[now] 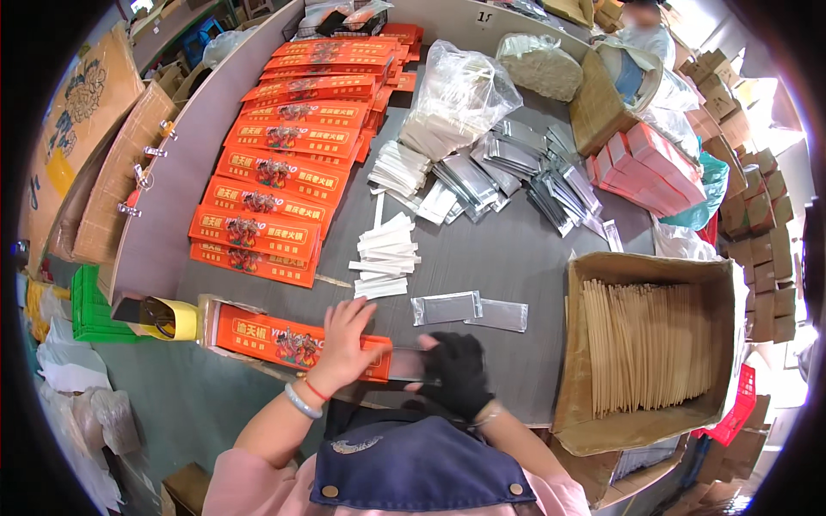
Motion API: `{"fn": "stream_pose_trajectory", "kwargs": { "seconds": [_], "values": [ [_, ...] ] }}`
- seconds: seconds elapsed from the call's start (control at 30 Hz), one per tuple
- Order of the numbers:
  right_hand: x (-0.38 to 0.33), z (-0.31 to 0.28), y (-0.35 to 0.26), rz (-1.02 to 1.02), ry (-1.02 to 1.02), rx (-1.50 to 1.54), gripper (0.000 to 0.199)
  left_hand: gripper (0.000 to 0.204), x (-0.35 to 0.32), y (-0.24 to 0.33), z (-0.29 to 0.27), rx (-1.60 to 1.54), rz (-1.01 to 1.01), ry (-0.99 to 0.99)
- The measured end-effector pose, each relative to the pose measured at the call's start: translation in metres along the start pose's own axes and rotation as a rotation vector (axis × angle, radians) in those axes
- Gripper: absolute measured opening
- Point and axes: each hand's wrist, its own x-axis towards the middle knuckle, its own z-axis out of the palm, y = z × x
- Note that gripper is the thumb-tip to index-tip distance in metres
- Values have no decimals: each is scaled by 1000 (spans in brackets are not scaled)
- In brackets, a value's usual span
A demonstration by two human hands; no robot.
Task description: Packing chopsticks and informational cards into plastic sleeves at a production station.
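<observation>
A red printed paper sleeve (268,335) lies in a shallow holder at the table's near edge. My left hand (344,348) rests on its right part, fingers spread and thumb stretched to the right. My right hand (456,374), in a black fingerless glove and slightly blurred, pinches a flat grey packet (404,365) at the sleeve's right end. Whether the packet's tip is inside the sleeve cannot be told. Two similar flat silver-grey packets (447,308) lie just beyond my right hand. A fanned pile of narrow white paper strips (385,254) lies beyond my left hand.
Overlapping stacks of red sleeves (280,176) fill the table's left. Farther back are loose silver packets (516,163) and a clear plastic bag (460,95). At right stands a cardboard box (572,378) of wooden chopsticks (645,348). Another person (650,39) is at far right.
</observation>
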Motion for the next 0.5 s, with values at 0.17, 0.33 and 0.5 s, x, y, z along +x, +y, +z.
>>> {"fn": "stream_pose_trajectory", "kwargs": {
  "seconds": [0.17,0.33,0.5],
  "values": [
    [-80,-79,107,689,372,-144,55,17,61,-22,8,96,162,197],
    [-158,-114,157,939,369,-729,34,9,77,-22,6,116,224,179],
    [-156,-106,164,988,322,-630,15,3,85,-21,6,-76,112,180]
  ]
}}
